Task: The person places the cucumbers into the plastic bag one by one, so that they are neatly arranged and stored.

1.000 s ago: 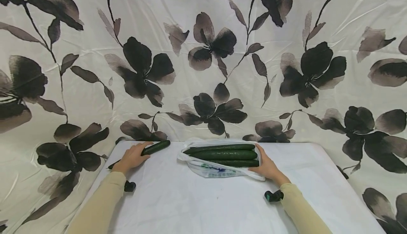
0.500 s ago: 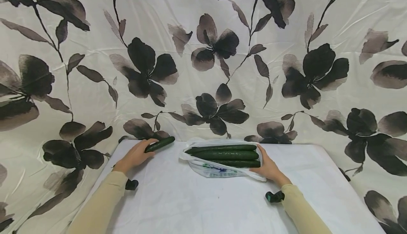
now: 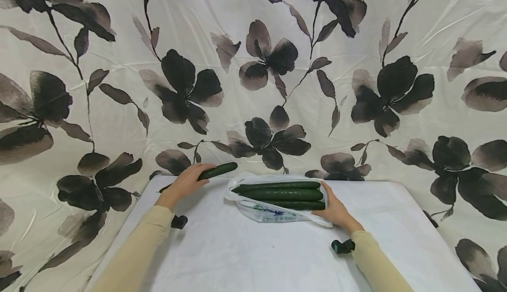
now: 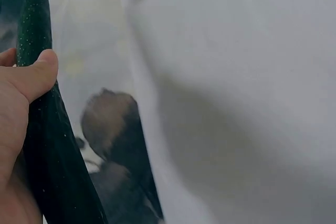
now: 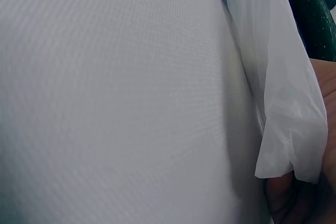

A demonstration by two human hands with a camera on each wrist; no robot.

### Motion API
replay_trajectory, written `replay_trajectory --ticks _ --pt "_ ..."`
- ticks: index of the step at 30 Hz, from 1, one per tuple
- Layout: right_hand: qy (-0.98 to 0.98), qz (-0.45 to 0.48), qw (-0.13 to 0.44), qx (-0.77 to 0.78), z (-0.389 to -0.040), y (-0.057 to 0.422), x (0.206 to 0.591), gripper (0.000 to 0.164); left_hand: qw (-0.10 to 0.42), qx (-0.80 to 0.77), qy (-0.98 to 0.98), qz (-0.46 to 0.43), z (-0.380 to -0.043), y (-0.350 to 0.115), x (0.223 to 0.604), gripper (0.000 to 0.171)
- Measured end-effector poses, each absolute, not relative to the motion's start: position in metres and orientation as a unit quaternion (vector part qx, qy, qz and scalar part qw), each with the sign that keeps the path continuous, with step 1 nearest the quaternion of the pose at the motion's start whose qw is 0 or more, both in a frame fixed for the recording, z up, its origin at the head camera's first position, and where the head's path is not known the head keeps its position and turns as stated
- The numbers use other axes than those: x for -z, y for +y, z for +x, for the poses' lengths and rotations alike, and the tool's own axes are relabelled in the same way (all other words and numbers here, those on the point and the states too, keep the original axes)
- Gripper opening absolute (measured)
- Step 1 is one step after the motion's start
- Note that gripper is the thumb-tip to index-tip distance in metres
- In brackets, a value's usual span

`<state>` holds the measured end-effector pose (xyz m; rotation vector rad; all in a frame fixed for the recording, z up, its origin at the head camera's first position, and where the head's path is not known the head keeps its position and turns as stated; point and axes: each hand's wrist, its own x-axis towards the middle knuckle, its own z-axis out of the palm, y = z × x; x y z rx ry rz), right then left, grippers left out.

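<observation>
My left hand grips a long dark green cucumber near the table's far left edge, its front end angled up to the right. In the left wrist view the thumb lies across that cucumber, with the palm on its left side. To the right, a white plastic bag with printed lettering lies on its side, and several cucumbers rest in it. My right hand holds the bag's mouth at its right end, thumb toward me. In the right wrist view the plastic drapes over part of the hand.
A white cloth covers the table. Behind it hangs a pale curtain with dark flowers, close to the table's far edge. Small dark cameras sit at both wrists.
My left hand has lifted the cucumber and carried it to the right, toward the bag. My right hand and the bag have stayed nearly in place.
</observation>
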<state>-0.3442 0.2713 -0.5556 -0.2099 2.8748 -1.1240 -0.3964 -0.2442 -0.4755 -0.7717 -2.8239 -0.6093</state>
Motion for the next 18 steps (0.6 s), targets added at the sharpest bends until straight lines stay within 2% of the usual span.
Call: replay_trajectory --ticks 9,18 --pt "0.927 -0.070 0.022 0.367 -0.345 0.272 0.557 0.121 0.100 0.178 -0.932 -0.299 -0.405 -0.209 0.466 0.053" --pt "0.917 -0.112 0.027 0.382 -0.347 0.270 0.549 0.126 0.082 0.171 -0.918 -0.348 -0.404 -0.162 0.460 0.051"
